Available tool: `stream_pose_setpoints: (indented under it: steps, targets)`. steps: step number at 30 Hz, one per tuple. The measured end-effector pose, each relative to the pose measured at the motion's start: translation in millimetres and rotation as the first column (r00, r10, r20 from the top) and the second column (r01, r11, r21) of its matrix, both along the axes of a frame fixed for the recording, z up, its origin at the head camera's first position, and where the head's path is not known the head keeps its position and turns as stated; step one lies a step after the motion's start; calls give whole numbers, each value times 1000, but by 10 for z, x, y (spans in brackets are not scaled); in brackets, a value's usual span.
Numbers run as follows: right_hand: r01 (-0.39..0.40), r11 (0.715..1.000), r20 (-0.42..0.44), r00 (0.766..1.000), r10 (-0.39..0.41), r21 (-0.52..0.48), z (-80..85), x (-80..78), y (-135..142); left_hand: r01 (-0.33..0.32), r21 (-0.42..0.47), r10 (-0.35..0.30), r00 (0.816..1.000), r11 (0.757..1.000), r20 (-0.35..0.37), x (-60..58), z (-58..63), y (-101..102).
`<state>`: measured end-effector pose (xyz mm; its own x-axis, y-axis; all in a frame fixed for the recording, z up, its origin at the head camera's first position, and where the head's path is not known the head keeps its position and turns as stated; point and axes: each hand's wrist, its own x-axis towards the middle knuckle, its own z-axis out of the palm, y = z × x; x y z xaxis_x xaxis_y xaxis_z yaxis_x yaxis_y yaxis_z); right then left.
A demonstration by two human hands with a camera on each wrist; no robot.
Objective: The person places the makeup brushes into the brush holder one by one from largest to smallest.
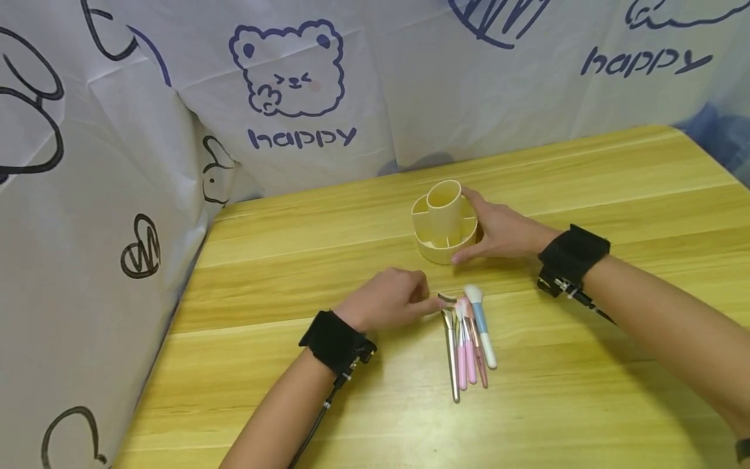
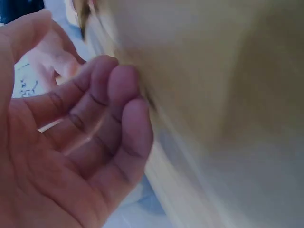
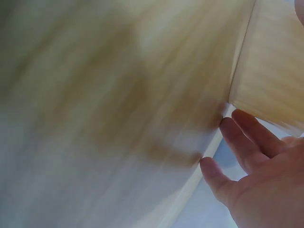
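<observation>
My right hand grips the right side of a pale yellow round organizer, thumb at the front and fingers round the back. The organizer has a tall central tube and low divided compartments around it. My left hand is at the top end of a small group of makeup brushes, a fingertip right at their heads. Among them are a silver brush, several pink-handled brushes and a blue-and-white brush. In the left wrist view, the left fingers bend loosely over a palm that holds nothing.
The wood-grain table lies under everything. A white cloth with dark line drawings hangs behind it and down its left side. Black bands with small cameras and cables circle both wrists.
</observation>
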<state>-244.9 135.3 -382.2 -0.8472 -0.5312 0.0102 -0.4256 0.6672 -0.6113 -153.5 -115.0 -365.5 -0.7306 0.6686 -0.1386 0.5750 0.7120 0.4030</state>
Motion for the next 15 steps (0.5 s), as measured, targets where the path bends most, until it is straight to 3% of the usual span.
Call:
stream_pose_setpoints:
  steps: [6,15]
  targets:
    - [19,999,33,999,-18,-26,-1,10,-15,-48,19,47,997,999,65,94,10,122]
    - [51,996,87,995,-44,-78,-5,9,-58,-140,17,138,985,990,103,170,-5,219]
